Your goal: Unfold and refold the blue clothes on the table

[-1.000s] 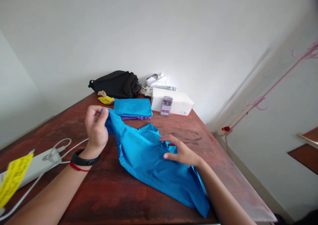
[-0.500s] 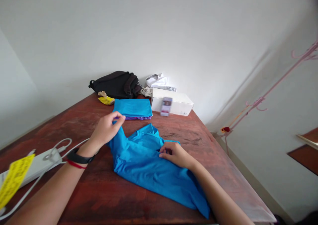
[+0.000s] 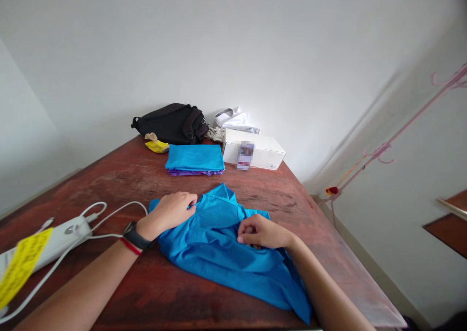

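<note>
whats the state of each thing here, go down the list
left hand: lying open on the garment
right hand: fingers curled on the garment, grip unclear
crumpled bright blue fabric garment: bunched, unfolded, on the table
folded blue cloth: folded flat, on purple cloth
folded purple cloth: folded, under the blue
white cardboard box: lying flat, looks closed
coiled white cable: loose, in curves

A black bag is lying at the far end of the wooden table, and a white box is sitting near it. At the left, a white power strip is resting with its cable and a yellow tag.
</note>
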Tool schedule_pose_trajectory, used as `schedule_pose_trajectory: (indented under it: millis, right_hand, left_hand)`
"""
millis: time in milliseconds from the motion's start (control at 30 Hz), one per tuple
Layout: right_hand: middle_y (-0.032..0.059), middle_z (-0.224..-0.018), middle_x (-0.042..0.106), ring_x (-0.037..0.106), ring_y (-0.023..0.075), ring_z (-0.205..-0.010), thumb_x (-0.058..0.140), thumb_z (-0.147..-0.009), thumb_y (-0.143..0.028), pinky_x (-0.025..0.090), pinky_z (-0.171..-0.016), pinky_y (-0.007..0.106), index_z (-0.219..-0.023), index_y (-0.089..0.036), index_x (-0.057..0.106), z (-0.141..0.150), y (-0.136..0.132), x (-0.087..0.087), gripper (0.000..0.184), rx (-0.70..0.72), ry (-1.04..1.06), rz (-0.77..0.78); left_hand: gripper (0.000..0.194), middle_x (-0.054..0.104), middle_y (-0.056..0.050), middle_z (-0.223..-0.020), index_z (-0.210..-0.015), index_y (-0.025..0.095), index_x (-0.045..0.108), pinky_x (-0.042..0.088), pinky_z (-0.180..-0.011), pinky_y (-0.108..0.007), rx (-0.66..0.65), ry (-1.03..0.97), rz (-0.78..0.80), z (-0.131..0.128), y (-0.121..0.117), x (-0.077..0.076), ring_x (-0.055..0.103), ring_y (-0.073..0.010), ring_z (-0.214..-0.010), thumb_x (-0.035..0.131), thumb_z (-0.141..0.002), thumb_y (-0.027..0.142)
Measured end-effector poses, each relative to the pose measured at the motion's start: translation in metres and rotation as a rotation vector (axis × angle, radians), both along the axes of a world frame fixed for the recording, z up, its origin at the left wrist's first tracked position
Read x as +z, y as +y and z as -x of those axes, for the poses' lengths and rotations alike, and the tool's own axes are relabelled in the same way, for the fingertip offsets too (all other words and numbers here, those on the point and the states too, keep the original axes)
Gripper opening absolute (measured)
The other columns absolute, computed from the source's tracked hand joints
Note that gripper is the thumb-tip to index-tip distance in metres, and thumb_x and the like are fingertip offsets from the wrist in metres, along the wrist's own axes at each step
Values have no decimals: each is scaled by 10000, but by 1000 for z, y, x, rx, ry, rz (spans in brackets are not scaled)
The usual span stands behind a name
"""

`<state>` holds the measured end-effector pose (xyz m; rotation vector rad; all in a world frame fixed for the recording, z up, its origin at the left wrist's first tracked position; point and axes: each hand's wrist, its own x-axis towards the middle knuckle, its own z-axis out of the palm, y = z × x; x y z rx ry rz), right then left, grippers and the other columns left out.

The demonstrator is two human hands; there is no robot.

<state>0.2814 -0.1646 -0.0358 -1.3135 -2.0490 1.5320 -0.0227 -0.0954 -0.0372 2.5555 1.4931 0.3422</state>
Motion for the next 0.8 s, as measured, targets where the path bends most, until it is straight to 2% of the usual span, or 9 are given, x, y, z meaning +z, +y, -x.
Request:
schedule_pose_trajectory:
  millis: [167,300,400,500,567,633,700,767,800]
  right_hand:
    - [-42,-557,608,479,82,-428,768,-771,-518,322,-387,171,-928,-174,742,-8,2,-5,379,78,-81,51]
    - [-56,-530,585,458,76,-399,797,-740,-526,310,-357,165,-915,-171,736,-13,2,-5,400,141,-113,104]
    - [-49,-569,602,489,81,-424,787,-753,-537,358,-386,172,-895,-175,724,-12,0,0,394,137,-58,114]
    - [14,-768,694,650,149,-642,763,-785,-540,509,-558,234,-948,-181,708,-9,1,3,398,-50,81,-89]
    - [84,-1087,709,689,226,-957,781,-781,-521,564,-785,329,-1149,-208,670,-5,3,-1,495,-154,169,-268]
    - [125,-1433,541,551,292,-1281,820,-749,-506,489,-1014,440,-1423,-272,496,-1,4,-9,784,-144,211,-370]
    - [130,-1619,295,326,328,-1467,856,-696,-521,341,-1152,517,-1583,-319,208,6,4,-17,1116,-66,197,-405]
    - [136,-1670,131,165,347,-1524,888,-624,-552,222,-1207,540,-1610,-307,4,16,0,-21,1346,9,133,-437]
    - [140,-1674,101,130,359,-1529,900,-587,-566,175,-1220,546,-1609,-297,-40,22,-3,-21,1414,53,88,-458]
  left_hand:
    - [163,615,-29,-758,-831,238,531,365,-636,-300,158,-242,-159,4,3,16,627,-238,-742,423,-939,293]
    - [124,555,10,-661,-919,232,535,349,-598,-293,357,-637,-347,20,9,32,567,-203,-616,457,-942,326]
    - [142,567,9,-742,-892,223,557,401,-652,-276,378,-944,-348,29,17,37,560,-173,-682,494,-929,344]
    - [148,610,2,-843,-865,216,603,464,-749,-270,287,-1232,-117,25,21,36,590,-172,-813,551,-879,353]
    - [150,662,-5,-913,-902,220,628,505,-787,-288,257,-1430,118,15,17,37,628,-189,-884,604,-822,345]
    - [209,703,-19,-941,-960,229,644,541,-798,-332,211,-1556,382,2,5,41,663,-223,-932,630,-797,360]
    - [270,729,-39,-914,-992,239,665,566,-785,-392,102,-1557,608,-9,-12,46,685,-271,-963,616,-815,437]
    - [381,740,-60,-876,-1000,243,691,578,-780,-448,-20,-1469,718,-17,-31,52,692,-320,-996,577,-827,563]
    - [443,742,-67,-850,-994,244,705,582,-773,-467,-43,-1408,685,-19,-40,55,697,-337,-999,553,-823,624]
